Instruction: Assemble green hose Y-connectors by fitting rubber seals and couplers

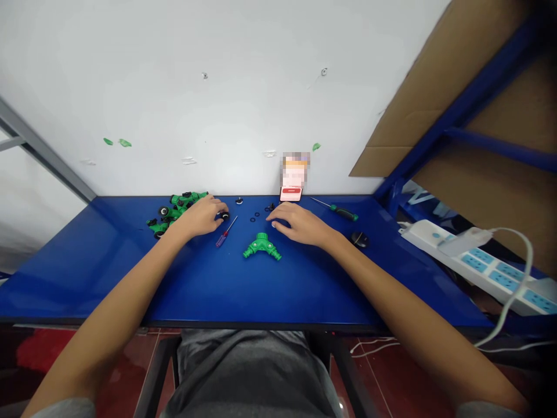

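Observation:
My left hand (202,215) rests on the blue table (217,284) with its fingers curled around a small black and white part (225,216). My right hand (300,223) lies flat on the table, fingers stretched toward several small black rings (256,216). A green Y-shaped hose fitting (262,246) lies between my hands, just in front of the right one. A small screwdriver with a red and blue handle (225,233) lies beside the left hand.
A heap of green and black fittings (174,210) sits at the back left. A green-handled screwdriver (342,211), a black round part (359,238) and a small red and white card (291,192) lie at the back right. A white power strip (478,264) lies right.

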`<state>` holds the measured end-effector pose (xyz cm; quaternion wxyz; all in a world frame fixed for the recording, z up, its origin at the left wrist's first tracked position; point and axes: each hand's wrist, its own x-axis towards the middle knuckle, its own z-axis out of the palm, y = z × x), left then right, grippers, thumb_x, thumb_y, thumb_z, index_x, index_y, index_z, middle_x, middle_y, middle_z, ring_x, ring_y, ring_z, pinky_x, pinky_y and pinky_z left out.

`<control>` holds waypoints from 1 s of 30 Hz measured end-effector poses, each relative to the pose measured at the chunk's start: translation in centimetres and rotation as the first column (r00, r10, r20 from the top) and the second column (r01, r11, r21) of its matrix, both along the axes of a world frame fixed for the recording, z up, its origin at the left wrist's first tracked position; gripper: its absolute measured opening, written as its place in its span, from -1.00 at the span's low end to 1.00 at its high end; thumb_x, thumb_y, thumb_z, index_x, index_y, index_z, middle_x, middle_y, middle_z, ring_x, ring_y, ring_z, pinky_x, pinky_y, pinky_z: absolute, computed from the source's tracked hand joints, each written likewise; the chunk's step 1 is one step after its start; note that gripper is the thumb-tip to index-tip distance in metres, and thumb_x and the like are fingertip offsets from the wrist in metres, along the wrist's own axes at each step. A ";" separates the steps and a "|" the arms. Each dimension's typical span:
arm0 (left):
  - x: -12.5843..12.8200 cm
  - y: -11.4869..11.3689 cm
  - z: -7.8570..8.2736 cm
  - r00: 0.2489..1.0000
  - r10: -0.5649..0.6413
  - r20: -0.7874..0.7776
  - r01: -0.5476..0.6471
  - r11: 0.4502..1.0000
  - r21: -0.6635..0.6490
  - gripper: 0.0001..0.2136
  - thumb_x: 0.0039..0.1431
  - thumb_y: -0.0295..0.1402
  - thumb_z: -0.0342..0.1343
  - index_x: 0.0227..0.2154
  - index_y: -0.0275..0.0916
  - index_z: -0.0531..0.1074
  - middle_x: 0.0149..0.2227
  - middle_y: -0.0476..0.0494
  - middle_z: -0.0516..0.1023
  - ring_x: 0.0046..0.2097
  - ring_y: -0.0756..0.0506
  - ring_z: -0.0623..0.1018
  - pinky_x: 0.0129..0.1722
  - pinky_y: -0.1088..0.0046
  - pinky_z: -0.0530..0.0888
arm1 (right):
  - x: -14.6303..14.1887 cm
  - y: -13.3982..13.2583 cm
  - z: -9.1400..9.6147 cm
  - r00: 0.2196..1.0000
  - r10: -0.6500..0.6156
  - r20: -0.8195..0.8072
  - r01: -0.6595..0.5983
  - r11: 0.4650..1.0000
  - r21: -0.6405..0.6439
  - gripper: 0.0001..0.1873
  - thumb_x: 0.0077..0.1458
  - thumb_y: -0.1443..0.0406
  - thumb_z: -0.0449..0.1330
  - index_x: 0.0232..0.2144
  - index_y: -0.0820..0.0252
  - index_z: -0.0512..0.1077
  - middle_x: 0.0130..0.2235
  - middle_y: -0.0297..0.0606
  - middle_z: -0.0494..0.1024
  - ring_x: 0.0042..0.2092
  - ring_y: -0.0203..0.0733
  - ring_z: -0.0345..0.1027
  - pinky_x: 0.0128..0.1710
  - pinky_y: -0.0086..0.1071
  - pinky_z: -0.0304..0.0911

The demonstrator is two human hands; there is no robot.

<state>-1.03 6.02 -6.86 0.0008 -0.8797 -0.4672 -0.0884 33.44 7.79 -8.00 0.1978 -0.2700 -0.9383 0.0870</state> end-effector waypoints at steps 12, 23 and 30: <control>0.0 0.2 -0.4 0.999 0.013 0.039 -0.013 1.000 0.005 -0.76 0.31 -0.34 0.15 -0.02 -0.19 0.60 -0.04 -0.26 0.68 0.02 -0.28 0.58 0.14 0.10 0.46 | 0.1 0.1 0.0 1.000 0.016 -0.009 -0.016 1.000 0.021 -0.67 0.46 0.27 0.10 0.03 0.11 0.67 -0.01 -0.07 0.71 0.07 0.10 0.54 0.17 0.08 0.46; 0.8 -1.0 1.4 0.946 0.171 0.276 -0.227 0.957 0.184 -0.82 0.30 -0.45 0.13 -0.07 -0.15 0.44 -0.05 -0.27 0.55 0.04 -0.31 0.50 0.03 0.08 0.47 | 0.3 0.3 0.0 1.000 0.005 -0.011 -0.005 1.000 0.008 -0.65 0.45 0.26 0.10 0.05 0.08 0.67 0.00 -0.07 0.71 0.06 0.09 0.55 0.18 0.09 0.44; 0.9 -0.9 1.0 0.946 0.214 0.244 -0.239 0.968 0.079 -0.76 0.36 -0.30 0.18 0.03 -0.19 0.46 -0.10 -0.27 0.60 -0.05 -0.27 0.55 -0.02 0.14 0.47 | 0.4 0.4 0.0 1.000 -0.013 0.003 0.013 1.000 0.019 -0.65 0.45 0.26 0.09 0.05 0.10 0.67 0.01 -0.06 0.71 0.07 0.10 0.56 0.21 0.09 0.43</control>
